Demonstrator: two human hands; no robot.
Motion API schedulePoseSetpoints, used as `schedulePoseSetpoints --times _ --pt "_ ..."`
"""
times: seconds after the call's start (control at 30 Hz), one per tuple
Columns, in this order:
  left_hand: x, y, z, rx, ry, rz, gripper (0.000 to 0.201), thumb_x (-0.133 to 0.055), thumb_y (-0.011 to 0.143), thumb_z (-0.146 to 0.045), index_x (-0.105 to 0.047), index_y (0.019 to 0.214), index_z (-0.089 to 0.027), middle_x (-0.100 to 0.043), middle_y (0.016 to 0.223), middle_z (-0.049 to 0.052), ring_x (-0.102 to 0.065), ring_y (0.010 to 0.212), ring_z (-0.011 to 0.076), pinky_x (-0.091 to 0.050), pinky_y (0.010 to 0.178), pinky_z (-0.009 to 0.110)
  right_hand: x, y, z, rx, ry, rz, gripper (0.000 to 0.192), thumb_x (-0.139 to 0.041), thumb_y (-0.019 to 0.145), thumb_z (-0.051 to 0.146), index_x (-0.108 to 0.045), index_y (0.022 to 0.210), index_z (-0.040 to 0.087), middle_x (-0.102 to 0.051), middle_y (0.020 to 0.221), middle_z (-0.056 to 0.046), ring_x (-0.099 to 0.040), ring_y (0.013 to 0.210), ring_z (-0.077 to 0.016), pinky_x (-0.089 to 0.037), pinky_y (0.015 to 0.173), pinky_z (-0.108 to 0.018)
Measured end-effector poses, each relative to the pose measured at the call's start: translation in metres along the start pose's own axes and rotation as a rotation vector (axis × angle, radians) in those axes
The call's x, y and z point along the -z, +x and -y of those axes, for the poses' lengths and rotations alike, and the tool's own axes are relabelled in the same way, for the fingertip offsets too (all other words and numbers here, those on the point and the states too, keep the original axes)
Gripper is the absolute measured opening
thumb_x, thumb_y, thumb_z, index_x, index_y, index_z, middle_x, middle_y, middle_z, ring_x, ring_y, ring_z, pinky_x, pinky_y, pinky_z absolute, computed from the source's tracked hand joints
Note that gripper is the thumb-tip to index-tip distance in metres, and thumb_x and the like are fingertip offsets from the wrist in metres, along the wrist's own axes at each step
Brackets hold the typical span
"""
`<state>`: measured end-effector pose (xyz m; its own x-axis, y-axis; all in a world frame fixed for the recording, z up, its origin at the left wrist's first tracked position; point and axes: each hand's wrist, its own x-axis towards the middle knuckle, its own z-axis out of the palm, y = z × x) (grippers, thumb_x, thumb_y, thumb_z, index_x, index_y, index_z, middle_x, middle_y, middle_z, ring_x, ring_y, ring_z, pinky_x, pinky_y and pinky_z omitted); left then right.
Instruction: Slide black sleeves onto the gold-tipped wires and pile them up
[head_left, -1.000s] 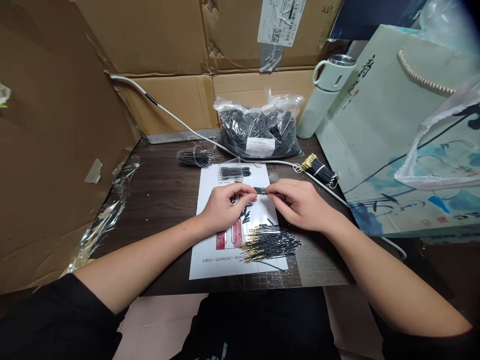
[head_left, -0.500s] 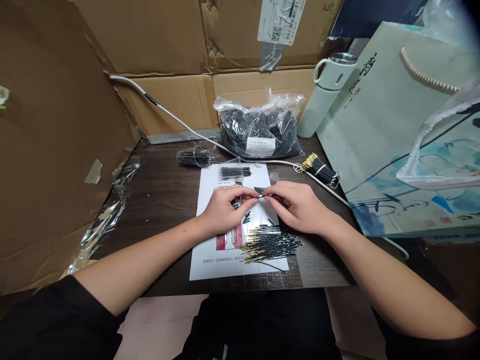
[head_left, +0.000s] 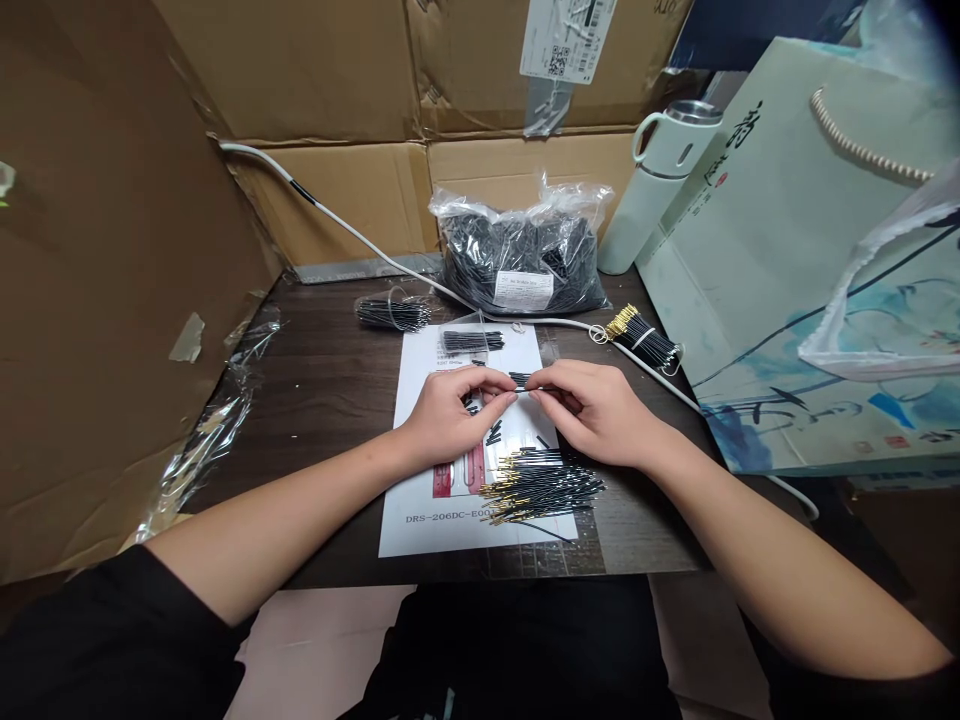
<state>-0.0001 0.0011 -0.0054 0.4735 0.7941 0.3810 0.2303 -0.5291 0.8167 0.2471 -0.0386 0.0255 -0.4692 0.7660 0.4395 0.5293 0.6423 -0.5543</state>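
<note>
A thin black wire (head_left: pixel 523 390) spans the small gap between my hands, above a printed white sheet (head_left: pixel 405 470). My left hand (head_left: pixel 461 410) pinches its left end between thumb and forefinger; the very tip is hidden. Thumb and forefinger of my right hand (head_left: pixel 589 405) are closed on the same wire from the other side. Short black tubes (head_left: pixel 493 432) lie on the sheet beside my left hand. Just below the hands spreads a loose pile of black wires (head_left: pixel 544 485) with gold-coloured ends towards the left. Several more black wires (head_left: pixel 519 378) lie just behind the fingertips.
Behind the sheet stands a clear bag of black wires (head_left: pixel 480 250). Tied wire bundles lie at left (head_left: pixel 394 315) and right (head_left: pixel 645 338), another bundle (head_left: pixel 472 341) on the sheet. A white cable (head_left: pixel 360 240) crosses the table. A bottle (head_left: pixel 652 200) and paper bag (head_left: pixel 757 300) stand right.
Both hands keep their pinch on the wire at nearly the same spot. The view has shifted very slightly; nothing else visibly differs.
</note>
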Motion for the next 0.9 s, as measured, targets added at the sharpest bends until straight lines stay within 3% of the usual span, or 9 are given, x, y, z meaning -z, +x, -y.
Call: schedulePoseSetpoints --times 0.23,0.9 --pt "-0.0004 0.0009 -0.0001 0.006 -0.006 -0.014 0.008 -0.079 0.099 -0.024 -0.083 0.104 -0.02 -0.084 0.095 0.004 -0.077 0.083 0.0172 -0.064 0.081 0.031 0.0004 -0.0001 -0.0007 0.006 -0.001 -0.045 0.013 -0.06 0.108 0.018 -0.073 0.11 0.019 -0.075 0.094 -0.005 -0.061 0.072 -0.0172 -0.049 0.07 -0.034" --pt "-0.0004 0.0004 0.0008 -0.025 0.0 -0.007 0.007 -0.08 0.098 -0.023 -0.081 0.104 -0.02 -0.083 0.095 0.004 -0.075 0.082 0.0165 -0.063 0.082 0.033 -0.0014 0.0017 0.0008 -0.045 0.007 -0.012 0.017 -0.059 0.111 0.022 -0.074 0.102 0.019 -0.074 0.09 -0.004 -0.066 0.079 -0.0189 -0.05 0.075 -0.035"
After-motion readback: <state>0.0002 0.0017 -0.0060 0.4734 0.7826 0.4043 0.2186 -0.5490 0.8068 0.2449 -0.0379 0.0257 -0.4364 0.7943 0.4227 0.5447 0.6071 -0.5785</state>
